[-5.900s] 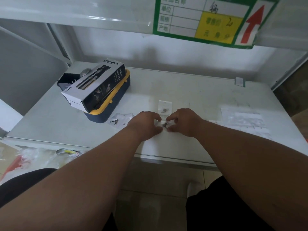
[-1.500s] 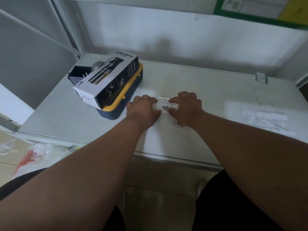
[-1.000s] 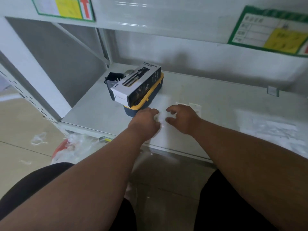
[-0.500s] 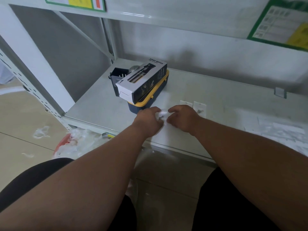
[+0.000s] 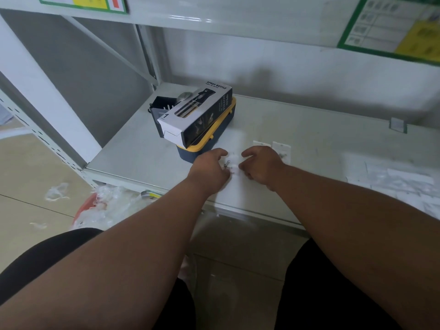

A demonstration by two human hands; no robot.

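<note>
Near the front edge of the shelf (image 5: pixel 133 151), gripped a small clear bag of metal fittings (image 5: pixel 232 161) between left hand (image 5: pixel 209 169) and right hand (image 5: pixel 260 166), fingers of both curled onto it. Had closed in from a second earlier, when spread apart over the same spot. Read as the bag taken up and being worked, the job on it not yet finished. Kept two similar bags (image 5: pixel 281 150) flat just beside the right hand, a spray bottle box (image 5: pixel 197 115) atop a blue and yellow case (image 5: pixel 207 145) close behind the left. Left open shelf rearward and rightward, up to a heap of clear bags (image 5: pixel 392 184); little margin toward the front lip.
</note>
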